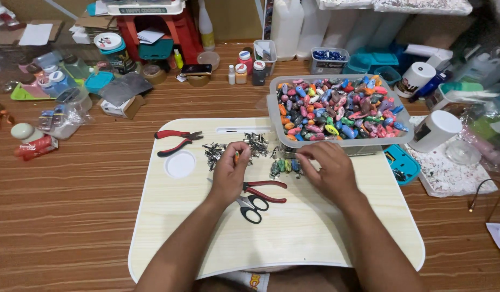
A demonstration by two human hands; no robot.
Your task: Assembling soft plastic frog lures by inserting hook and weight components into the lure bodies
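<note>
My left hand [230,174] rests on a pale wooden lap tray [169,227], its fingers closed on a small orange piece [236,157] beside a heap of small metal clips [214,151]. Reaching toward a short row of coloured pieces [285,166], my right hand [328,168] lies palm down with curled fingers; whether it holds anything is hidden. Red-handled pliers [266,190] and black-handled scissors [252,206] lie between the two hands. A clear tub [272,116] heaped with many coloured painted pieces stands at the tray's far right.
Another pair of red-handled pliers [177,141] lies at the tray's far left above a round recess [180,164]. Small paint bottles [244,69], jars, boxes, a white cup [434,130] and a speckled sheet [450,173] crowd the wooden floor around the tray.
</note>
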